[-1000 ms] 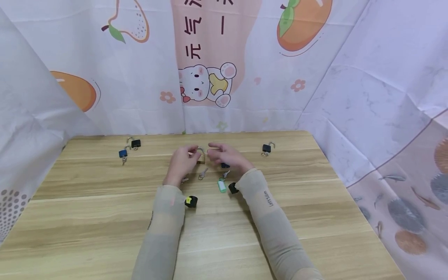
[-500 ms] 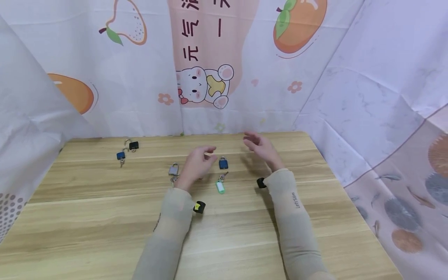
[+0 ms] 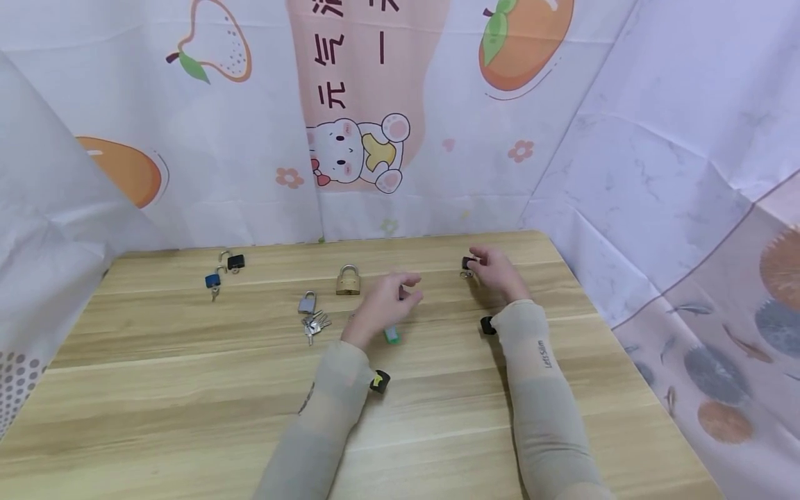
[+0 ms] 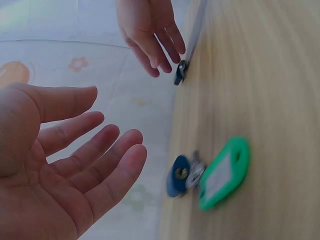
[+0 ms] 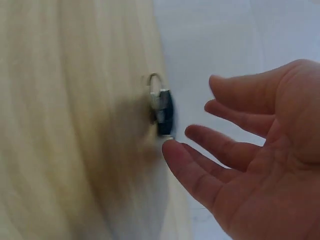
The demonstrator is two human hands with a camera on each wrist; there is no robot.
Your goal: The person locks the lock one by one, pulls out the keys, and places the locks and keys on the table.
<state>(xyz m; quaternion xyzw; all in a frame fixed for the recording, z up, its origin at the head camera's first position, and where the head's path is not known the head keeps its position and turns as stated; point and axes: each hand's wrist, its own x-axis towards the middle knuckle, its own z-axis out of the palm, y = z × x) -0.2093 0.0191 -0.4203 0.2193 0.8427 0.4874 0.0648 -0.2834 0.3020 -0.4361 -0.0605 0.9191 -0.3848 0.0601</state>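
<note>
At the back right, my right hand hovers beside a small black padlock that has a key in it. In the right wrist view its fingers are spread and apart from that padlock. Over the middle of the table my left hand holds nothing, its fingers loosely bent. Below it, the left wrist view shows a blue padlock and a key with a green tag. Left of that hand stand a brass padlock and a grey padlock, both with shackles down.
Several loose keys lie in front of the grey padlock. At the back left are a black padlock and a blue padlock, shackles swung out, the blue one with a key. A printed curtain hangs behind the wooden table.
Both hands have moved right, away from the brass padlock. My right hand has reached the black padlock at the back right; my left hand now covers most of the middle blue padlock.
</note>
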